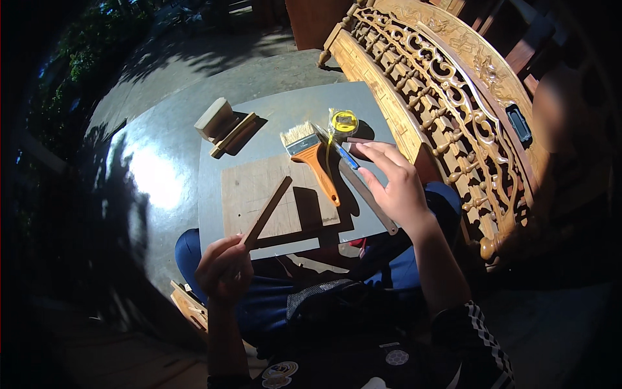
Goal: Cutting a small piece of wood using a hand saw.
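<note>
My left hand [225, 267] grips the near end of a thin brown wooden strip [267, 211], which slants up over a flat wooden board [253, 188]. My right hand [396, 188] has its thumb and fingers apart beside a blue pen-like tool [345, 155]; the thumb tip is close to the tool's near end, and I cannot tell whether they touch. Left of the tool lies a wide paintbrush [314, 165] with an orange handle and pale bristles. A yellow tape measure [344, 122] sits beyond it. Partly under my right hand runs a narrow dark strip [372, 204] with a hole in its end.
A wooden block with a crosspiece [223, 126] stands on the far left of the grey tabletop [304, 100]. To the right is a carved wooden bench [427, 97] with a dark phone-like object [518, 124] on it. Wood pieces [189, 305] lie low at the left.
</note>
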A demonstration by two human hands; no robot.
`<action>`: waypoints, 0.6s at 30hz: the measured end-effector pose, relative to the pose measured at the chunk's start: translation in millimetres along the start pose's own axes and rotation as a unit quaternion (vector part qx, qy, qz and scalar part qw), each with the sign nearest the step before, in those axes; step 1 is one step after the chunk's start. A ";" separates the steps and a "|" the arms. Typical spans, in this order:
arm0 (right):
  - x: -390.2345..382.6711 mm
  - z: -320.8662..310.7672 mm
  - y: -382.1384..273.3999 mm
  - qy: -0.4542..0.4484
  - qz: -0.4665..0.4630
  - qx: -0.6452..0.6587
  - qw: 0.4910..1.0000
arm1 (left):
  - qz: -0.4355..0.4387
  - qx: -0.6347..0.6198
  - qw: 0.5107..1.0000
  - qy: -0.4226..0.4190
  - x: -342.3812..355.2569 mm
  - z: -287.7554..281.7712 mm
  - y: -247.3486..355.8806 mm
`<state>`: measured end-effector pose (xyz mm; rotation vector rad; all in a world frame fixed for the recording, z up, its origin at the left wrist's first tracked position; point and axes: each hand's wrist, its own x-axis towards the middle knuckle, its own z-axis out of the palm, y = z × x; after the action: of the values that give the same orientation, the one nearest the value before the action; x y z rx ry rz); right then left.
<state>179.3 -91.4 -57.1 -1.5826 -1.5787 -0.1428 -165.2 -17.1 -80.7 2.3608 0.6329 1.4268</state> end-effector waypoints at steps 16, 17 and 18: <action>-38.5 13.7 8.1 -0.056 0.043 -0.011 0.997 | -0.052 0.207 0.935 -0.283 20.0 -9.2 -1.1; -38.3 13.1 8.7 -0.053 0.041 -0.009 0.998 | -0.050 0.210 0.935 -0.282 20.3 -10.4 -0.8; -37.6 12.4 9.6 -0.048 0.034 -0.014 0.998 | -0.070 0.180 0.938 -0.287 22.6 -10.6 0.6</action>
<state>174.5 -110.4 -92.9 -1.6846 -1.6001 -0.0535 -165.3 -5.6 -58.6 2.7525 0.9198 0.5353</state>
